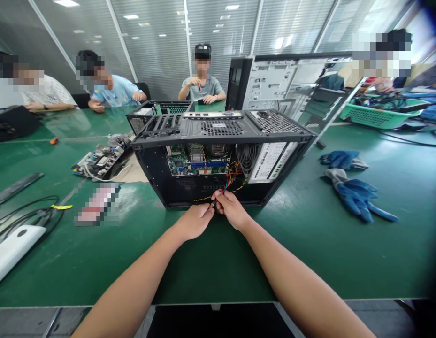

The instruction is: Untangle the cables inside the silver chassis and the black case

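Observation:
An open black computer case (221, 129) lies on its side on the green table (309, 244), showing a motherboard (196, 162), a fan and a power supply (270, 162). A bundle of coloured wires (232, 180) runs from the power supply down to the case's front edge. My left hand (195, 220) and my right hand (230, 209) meet at that edge, both with fingers pinched on the wire ends. The fingertips hide what exactly sits between them.
Blue work gloves (358, 197) lie to the right. A loose circuit board (98, 162) and black cables (31, 218) lie left, with a white device (13, 249). Another case (274, 84) and a green basket (376, 115) stand behind. Several people sit at the far side.

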Motion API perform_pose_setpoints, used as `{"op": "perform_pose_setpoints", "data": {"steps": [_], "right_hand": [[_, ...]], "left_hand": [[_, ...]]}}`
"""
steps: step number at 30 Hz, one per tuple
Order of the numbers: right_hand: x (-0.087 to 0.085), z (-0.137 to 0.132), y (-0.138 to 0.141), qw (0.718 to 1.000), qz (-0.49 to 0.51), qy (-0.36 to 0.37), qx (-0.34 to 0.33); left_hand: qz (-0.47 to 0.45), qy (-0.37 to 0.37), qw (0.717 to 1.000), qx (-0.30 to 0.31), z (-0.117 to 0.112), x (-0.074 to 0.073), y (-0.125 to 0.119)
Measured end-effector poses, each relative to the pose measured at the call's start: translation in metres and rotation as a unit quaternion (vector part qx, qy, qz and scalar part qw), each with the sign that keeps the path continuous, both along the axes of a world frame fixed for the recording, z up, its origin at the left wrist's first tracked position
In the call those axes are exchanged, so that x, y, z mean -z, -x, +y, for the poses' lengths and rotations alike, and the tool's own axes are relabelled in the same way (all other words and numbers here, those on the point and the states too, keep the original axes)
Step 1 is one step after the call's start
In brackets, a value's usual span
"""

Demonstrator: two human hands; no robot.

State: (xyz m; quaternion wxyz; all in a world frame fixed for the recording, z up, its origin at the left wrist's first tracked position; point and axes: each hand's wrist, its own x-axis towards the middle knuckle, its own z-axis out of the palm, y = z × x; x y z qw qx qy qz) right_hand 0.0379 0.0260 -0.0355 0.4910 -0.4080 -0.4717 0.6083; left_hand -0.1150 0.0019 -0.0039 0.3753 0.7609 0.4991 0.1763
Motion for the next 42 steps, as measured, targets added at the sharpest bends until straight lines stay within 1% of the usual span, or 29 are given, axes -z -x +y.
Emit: {"op": "perform_pose_setpoints", "data": {"steps": [3, 5, 8, 11, 13, 15, 17, 20, 23, 25, 27, 30, 32, 34, 39, 42], "right_hand": [[-0.0006, 0.0001, 0.0000, 1.000, -0.006, -0.001, -0.001], [-0.0010, 0.0000, -0.0002, 1.000, -0.008, -0.001, -0.001], [-0.0010, -0.0001, -0.0006, 1.000, -0.010, -0.002, 0.000], [-0.0003, 0.0003, -0.0007, 1.000, -0.006, -0.002, 0.000], [0.0005, 0.0005, -0.0007, 1.000, -0.003, 0.000, 0.001], [0.0010, 0.0005, -0.0008, 1.000, -0.002, 0.000, 0.002], [0.0011, 0.0002, -0.0011, 1.000, -0.001, -0.003, 0.001], [0.0006, -0.0006, -0.0015, 1.000, -0.004, -0.009, 0.001], [-0.0006, -0.0013, -0.0016, 1.000, -0.008, -0.016, 0.002], [-0.0014, -0.0016, -0.0014, 1.000, -0.008, -0.018, 0.003], [-0.0019, -0.0017, -0.0010, 1.000, -0.008, -0.018, 0.002], [-0.0017, -0.0016, -0.0006, 1.000, -0.005, -0.021, 0.000], [-0.0011, -0.0015, -0.0008, 1.000, -0.002, -0.021, -0.001], [-0.0002, -0.0016, -0.0015, 1.000, 0.000, -0.020, -0.002], [0.0013, -0.0019, -0.0032, 1.000, 0.011, -0.008, -0.003], [0.0003, -0.0025, -0.0029, 1.000, 0.014, -0.002, -0.002]], "left_hand": [[0.018, -0.021, 1.000, 0.001, -0.0003, -0.0009, 0.0004], [0.005, 0.003, 1.000, -0.006, 0.0004, 0.0016, 0.0005], [-0.071, 0.087, 0.994, -0.015, 0.0014, 0.0060, -0.0002], [-0.153, 0.182, 0.971, -0.029, 0.0004, 0.0050, -0.0017], [-0.173, 0.240, 0.954, -0.040, -0.0010, 0.0023, -0.0026], [-0.173, 0.271, 0.946, -0.044, -0.0016, 0.0008, -0.0030], [-0.170, 0.255, 0.951, -0.035, -0.0011, 0.0019, -0.0028], [-0.134, 0.166, 0.977, -0.011, 0.0007, 0.0054, -0.0021], [-0.037, 0.044, 0.998, 0.005, 0.0006, 0.0054, -0.0018], [0.027, -0.031, 0.999, 0.006, -0.0010, 0.0036, -0.0020], [0.081, -0.073, 0.994, 0.002, -0.0030, 0.0024, -0.0024], [0.146, -0.095, 0.985, -0.006, -0.0050, 0.0032, -0.0027], [0.160, -0.104, 0.982, -0.010, -0.0053, 0.0043, -0.0026], [0.143, -0.099, 0.985, -0.011, -0.0050, 0.0044, -0.0023], [0.050, -0.056, 0.997, 0.005, -0.0041, 0.0008, -0.0020], [0.045, -0.058, 0.997, 0.002, -0.0046, -0.0002, -0.0021]]}}
